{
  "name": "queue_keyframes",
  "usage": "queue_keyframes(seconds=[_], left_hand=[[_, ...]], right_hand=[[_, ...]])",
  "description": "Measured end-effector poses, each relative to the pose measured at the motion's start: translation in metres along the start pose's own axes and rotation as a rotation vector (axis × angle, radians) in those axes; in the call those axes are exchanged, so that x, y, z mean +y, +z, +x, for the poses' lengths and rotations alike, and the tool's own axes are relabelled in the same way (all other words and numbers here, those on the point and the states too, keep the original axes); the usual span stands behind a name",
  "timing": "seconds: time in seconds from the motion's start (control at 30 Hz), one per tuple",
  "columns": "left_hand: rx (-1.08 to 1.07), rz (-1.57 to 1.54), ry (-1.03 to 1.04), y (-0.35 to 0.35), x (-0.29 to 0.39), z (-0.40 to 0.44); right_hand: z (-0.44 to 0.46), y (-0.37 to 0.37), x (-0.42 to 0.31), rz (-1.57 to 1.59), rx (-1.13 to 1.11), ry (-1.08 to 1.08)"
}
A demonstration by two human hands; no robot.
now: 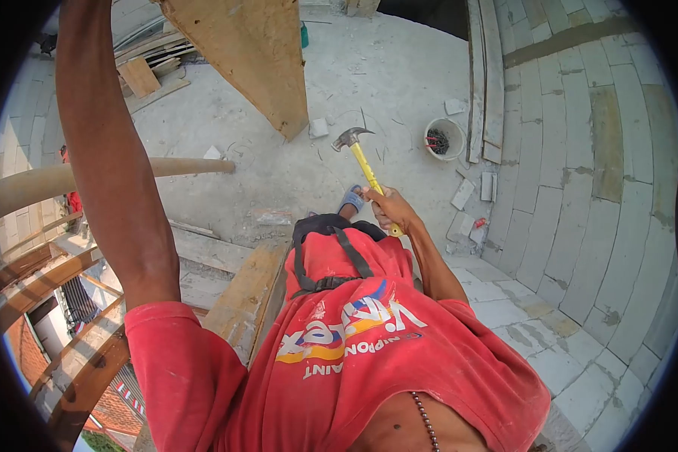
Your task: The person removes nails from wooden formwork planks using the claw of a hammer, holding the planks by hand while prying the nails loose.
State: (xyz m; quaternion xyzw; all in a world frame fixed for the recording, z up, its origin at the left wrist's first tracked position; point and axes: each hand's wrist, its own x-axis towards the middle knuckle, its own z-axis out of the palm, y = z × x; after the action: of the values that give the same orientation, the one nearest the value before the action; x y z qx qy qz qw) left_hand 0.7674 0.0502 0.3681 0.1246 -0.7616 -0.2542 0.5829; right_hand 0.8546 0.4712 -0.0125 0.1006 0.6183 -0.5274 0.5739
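Observation:
My right hand [392,207] is wrapped round the yellow handle of a claw hammer [365,166]. The hammer's grey metal head points away from me, above the concrete floor [279,177]. My left arm [113,166] stretches up past the top edge of the view, so its hand is hidden. Near that arm, a large wooden board [252,56] comes down from the top, its narrow end over the floor.
A white bucket [445,139] with dark small pieces and something red inside stands at the right. Beyond it rises a block wall [580,151]. A round pole [192,166] crosses at the left, above timber beams [53,282] at an open drop. Block pieces [462,194] lie about.

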Motion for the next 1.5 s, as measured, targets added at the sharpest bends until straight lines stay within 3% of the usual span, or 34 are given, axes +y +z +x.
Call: queue_keyframes(seconds=[0.1, 0.2, 0.33, 0.4, 0.5, 0.6, 0.7, 0.77, 0.87, 0.97, 1.07, 1.1, 1.17, 1.2, 1.23, 1.27, 1.37, 1.5], left_hand=[[-0.017, 0.033, 0.031, -0.008, -0.01, 0.004], [-0.03, 0.078, 0.059, -0.021, -0.019, 0.01], [-0.068, 0.14, 0.073, -0.032, -0.03, 0.016], [-0.079, 0.166, 0.088, -0.04, -0.035, 0.024], [-0.107, 0.206, 0.083, -0.057, -0.042, 0.026], [-0.126, 0.251, 0.067, -0.076, -0.052, 0.032], [-0.154, 0.275, 0.062, -0.088, -0.057, 0.033], [-0.165, 0.287, 0.057, -0.097, -0.06, 0.036], [-0.181, 0.304, 0.059, -0.108, -0.064, 0.037], [-0.208, 0.301, 0.085, -0.114, -0.064, 0.031], [-0.251, 0.242, 0.144, -0.111, -0.058, -0.004], [-0.263, 0.204, 0.142, -0.11, -0.059, -0.033], [-0.164, 0.146, -0.049, -0.097, -0.073, -0.12], [-0.008, 0.159, -0.205, -0.087, -0.087, -0.164], [0.01, 0.0, -0.268, -0.092, -0.108, -0.183], [0.03, -0.162, -0.333, -0.093, -0.124, -0.186], [-0.035, -0.255, -0.452, -0.085, -0.133, -0.17], [-0.079, -0.289, -0.437, -0.061, -0.154, -0.129]], right_hand=[[0.007, 0.015, -0.026, -0.176, -0.043, -0.05], [0.023, 0.051, -0.05, -0.148, -0.06, -0.107], [0.119, 0.096, -0.074, -0.199, -0.312, -0.084], [0.159, 0.121, -0.071, -0.446, -0.379, -0.041], [0.181, 0.137, -0.04, -0.386, -0.333, -0.057], [0.18, 0.131, 0.0, -0.503, 0.031, -0.287], [0.188, 0.072, -0.01, -0.779, -0.058, -0.189], [0.186, 0.038, -0.02, -0.719, -0.138, -0.034], [0.173, 0.022, 0.018, -0.625, 0.139, -0.192], [0.193, -0.018, 0.009, -0.748, -0.035, 0.01], [0.186, -0.021, 0.038, -0.676, 0.157, -0.119], [0.169, -0.017, 0.029, -0.514, 0.171, -0.014], [0.163, -0.014, 0.023, -0.278, 0.174, 0.066], [0.161, -0.012, 0.022, -0.148, 0.172, 0.116], [0.159, -0.01, 0.012, -0.07, 0.154, 0.084], [0.167, -0.006, 0.007, -0.032, 0.178, 0.11], [0.181, 0.002, -0.002, 0.036, 0.222, 0.188], [0.19, 0.012, -0.027, 0.16, 0.218, 0.121]])
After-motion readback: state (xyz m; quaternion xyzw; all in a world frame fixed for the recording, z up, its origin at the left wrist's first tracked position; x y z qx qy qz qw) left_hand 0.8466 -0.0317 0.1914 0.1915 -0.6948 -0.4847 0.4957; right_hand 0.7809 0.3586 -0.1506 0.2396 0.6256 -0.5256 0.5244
